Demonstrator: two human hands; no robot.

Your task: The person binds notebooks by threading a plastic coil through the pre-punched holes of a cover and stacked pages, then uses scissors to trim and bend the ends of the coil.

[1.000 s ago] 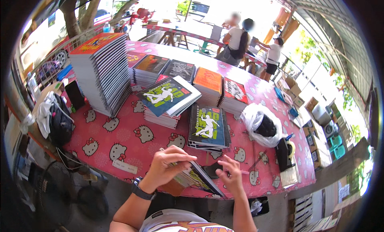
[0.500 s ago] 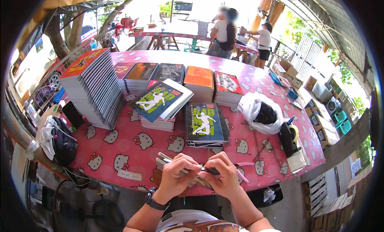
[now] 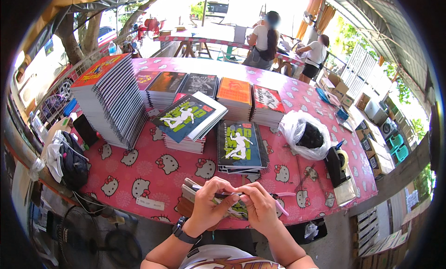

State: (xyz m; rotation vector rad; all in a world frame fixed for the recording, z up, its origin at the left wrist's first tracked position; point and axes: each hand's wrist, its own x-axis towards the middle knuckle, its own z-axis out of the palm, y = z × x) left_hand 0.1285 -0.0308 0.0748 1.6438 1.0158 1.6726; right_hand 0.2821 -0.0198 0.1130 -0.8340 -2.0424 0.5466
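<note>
At the table's near edge, my left hand (image 3: 213, 201) and my right hand (image 3: 258, 204) come together, thumbs and forefingers pinched. They grip the upper edge of a book (image 3: 238, 209) whose dark and green cover shows between them. My fingers hide most of that edge. Beside my right hand lies a tool with pink handles (image 3: 282, 207), its other end hidden. A brown and grey flat item (image 3: 186, 194) sticks out by my left hand. Just beyond stands a small pile of spiral-bound books (image 3: 240, 146) with a dark cover and white figure.
Left stands a tall stack of spiral-bound books (image 3: 111, 102). More book piles (image 3: 233, 95) line the middle. On the right are a white plastic bag (image 3: 304, 134) with black contents and a tape dispenser (image 3: 337, 167). Two people work at a far table (image 3: 200, 38).
My fingertips have shifted slightly and closed together, covering a dark piece that showed between them. More of the book's cover now shows below. The view has tilted a little, and the far people changed posture.
</note>
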